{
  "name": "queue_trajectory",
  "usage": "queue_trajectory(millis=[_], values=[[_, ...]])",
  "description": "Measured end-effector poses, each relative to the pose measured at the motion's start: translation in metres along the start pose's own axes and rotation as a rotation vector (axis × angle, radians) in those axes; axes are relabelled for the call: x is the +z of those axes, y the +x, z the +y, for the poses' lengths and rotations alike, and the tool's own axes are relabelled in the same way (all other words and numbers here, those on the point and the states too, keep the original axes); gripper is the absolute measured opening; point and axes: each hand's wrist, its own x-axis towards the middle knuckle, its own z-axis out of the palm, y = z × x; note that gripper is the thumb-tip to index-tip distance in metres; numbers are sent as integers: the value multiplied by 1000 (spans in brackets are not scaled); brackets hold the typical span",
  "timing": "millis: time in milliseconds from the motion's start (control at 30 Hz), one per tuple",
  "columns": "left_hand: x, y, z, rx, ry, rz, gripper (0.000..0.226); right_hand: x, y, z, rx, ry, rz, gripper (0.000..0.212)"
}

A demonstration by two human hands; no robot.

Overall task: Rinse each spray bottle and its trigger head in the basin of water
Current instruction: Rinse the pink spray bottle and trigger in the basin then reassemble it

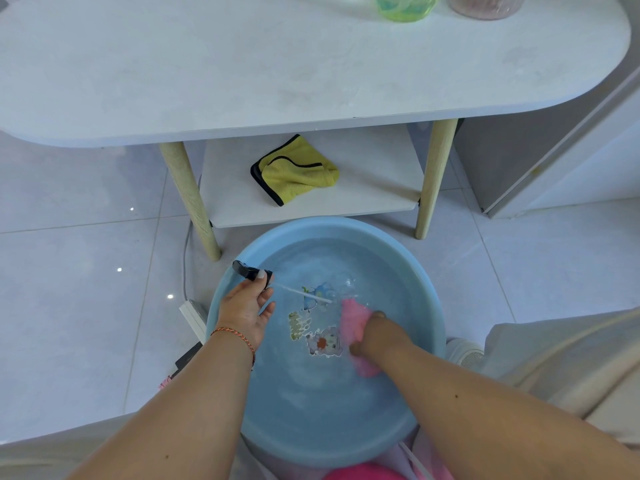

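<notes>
A round blue basin [429,306] full of water stands on the floor in front of me. My left hand [244,308] holds a black trigger head [246,270] over the basin's left rim; its white dip tube [304,294] slants down to the water. My right hand [372,336] is under the water, gripping a pink spray bottle [353,322] that lies submerged. Cartoon pictures show on the basin's bottom.
A white table [311,71] stands just beyond the basin, with a green bottle [405,6] and a pink ribbed bottle [485,6] at its far edge. A yellow cloth [298,171] lies on its lower shelf. A power strip [194,315] sits left of the basin.
</notes>
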Motion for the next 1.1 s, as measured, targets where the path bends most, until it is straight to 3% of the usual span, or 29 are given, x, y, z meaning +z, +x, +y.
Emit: queue_trajectory(millis=[400, 1100], values=[[0, 0, 1, 7, 2, -4, 12, 19, 22, 11, 63, 123, 24, 92], [0, 0, 0, 2, -2, -4, 7, 29, 33, 17, 64, 116, 51, 92]])
